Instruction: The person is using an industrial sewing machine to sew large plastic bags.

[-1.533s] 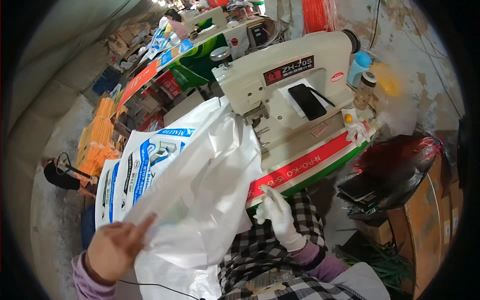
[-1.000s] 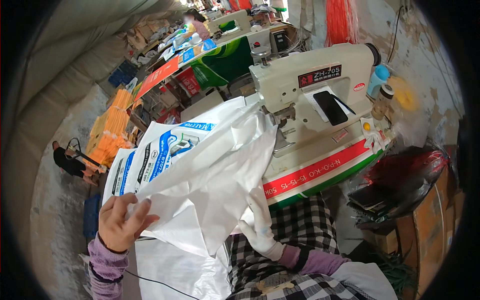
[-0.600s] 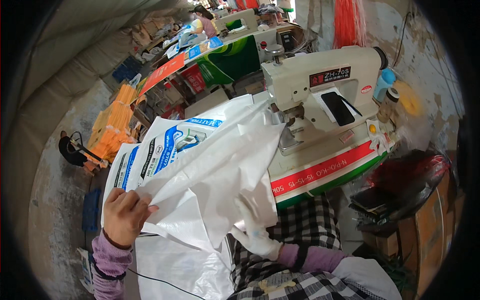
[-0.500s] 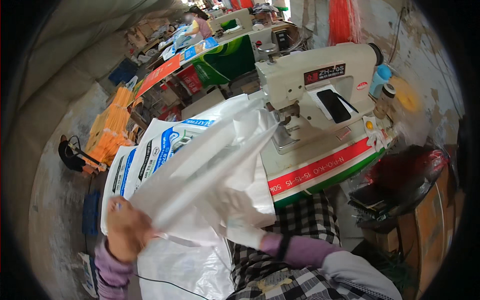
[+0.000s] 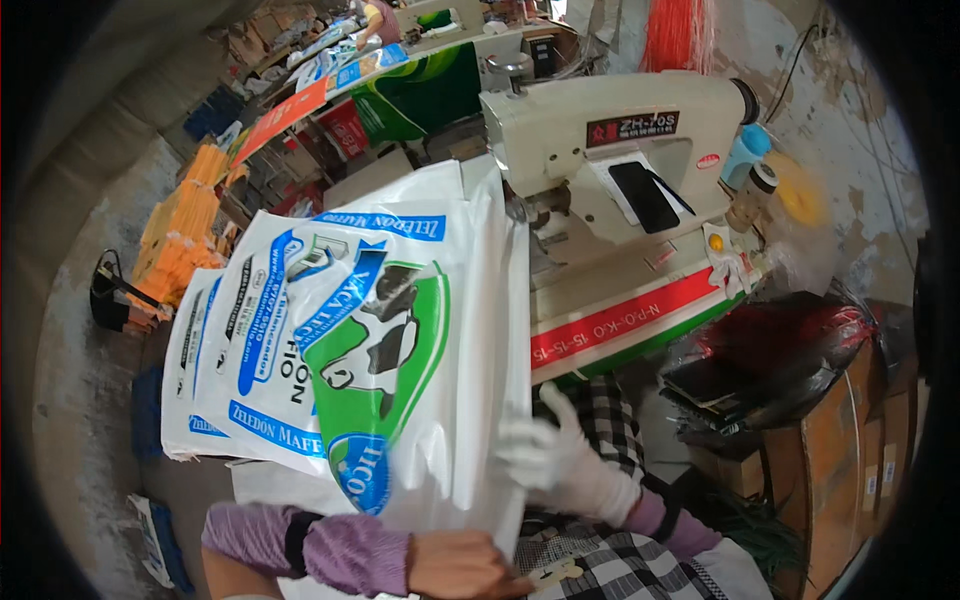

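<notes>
A white woven plastic bag [image 5: 480,330], printed in blue, black and green with a cow's head, lies flat over the sewing machine's left side. Other printed white bags [image 5: 195,340] lie beneath it. My bare left hand [image 5: 465,565] is closed at the bag's lower right corner, its fingertips partly hidden. At the bag's right edge is my right hand [image 5: 570,465] in a white glove, slightly blurred, thumb raised and fingers apart against the plastic. The cream sewing machine [image 5: 640,95] stands beyond, its needle area beside the bag's upper right edge.
On the machine bed rest a black phone [image 5: 643,197] and a pen. A blue cup [image 5: 745,155] and a bottle [image 5: 755,195] stand behind. Orange bundles [image 5: 180,225] sit at left, cardboard boxes [image 5: 835,460] at right. Another person [image 5: 378,22] works at the far table.
The white bag's raised layer has come down flat, so the cow print shows. My left hand has swept right, toward me; my right hand has moved to the bag's right edge.
</notes>
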A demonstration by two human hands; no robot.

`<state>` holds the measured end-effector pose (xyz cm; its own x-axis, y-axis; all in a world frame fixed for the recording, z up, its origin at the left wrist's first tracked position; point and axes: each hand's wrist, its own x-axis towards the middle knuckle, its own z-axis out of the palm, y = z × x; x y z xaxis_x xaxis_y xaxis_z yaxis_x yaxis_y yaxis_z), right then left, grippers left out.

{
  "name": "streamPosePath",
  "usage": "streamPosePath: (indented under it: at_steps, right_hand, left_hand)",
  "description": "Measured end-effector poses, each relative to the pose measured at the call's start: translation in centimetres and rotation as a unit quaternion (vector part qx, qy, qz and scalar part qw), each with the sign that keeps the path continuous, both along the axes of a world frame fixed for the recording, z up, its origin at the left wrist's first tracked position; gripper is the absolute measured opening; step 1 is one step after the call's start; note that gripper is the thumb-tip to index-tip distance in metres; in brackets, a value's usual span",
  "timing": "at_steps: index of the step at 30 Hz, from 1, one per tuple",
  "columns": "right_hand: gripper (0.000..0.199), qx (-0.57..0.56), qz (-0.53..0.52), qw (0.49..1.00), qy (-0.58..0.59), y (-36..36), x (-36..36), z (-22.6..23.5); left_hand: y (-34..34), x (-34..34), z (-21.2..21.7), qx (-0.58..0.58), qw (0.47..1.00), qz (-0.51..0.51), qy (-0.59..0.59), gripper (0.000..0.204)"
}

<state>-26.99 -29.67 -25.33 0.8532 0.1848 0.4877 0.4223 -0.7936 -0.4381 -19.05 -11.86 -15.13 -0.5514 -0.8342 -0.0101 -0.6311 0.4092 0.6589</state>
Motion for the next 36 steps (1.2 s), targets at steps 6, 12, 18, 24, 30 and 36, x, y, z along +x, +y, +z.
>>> streamPosePath:
  at_steps: [6,12,18,24,30,36]
  right_hand:
    - [0.014,0.206,0.008,0.954,0.218,2.1,-11.7,-5.4]
    - [0.019,0.349,-0.020,0.911,0.219,-1.0,-9.0,-4.8]
    - [0.020,0.217,-0.053,0.964,0.142,-10.2,-0.1,-9.0]
    - [0.013,0.229,0.038,0.973,-0.013,-9.8,4.0,-5.6]
    - [0.016,0.271,-0.092,0.926,0.246,-1.3,-10.0,-7.0]
    - [0.029,0.334,-0.198,0.888,0.246,-1.9,-8.2,-4.4]
  left_hand:
    - [-11.2,1.5,-3.6,0.171,0.979,-0.094,-0.059,0.042]
    - [-18.4,21.6,-7.7,0.184,0.928,0.060,-0.317,0.057]
    - [-13.2,18.5,10.9,0.071,0.914,0.290,-0.275,0.034]
    - [-5.0,2.7,5.1,0.102,0.899,0.123,-0.408,0.021]
    - [-13.9,4.5,-7.1,-0.229,0.943,0.064,-0.232,0.012]
    - [-25.3,18.2,-13.8,-0.099,0.811,0.049,-0.575,0.009]
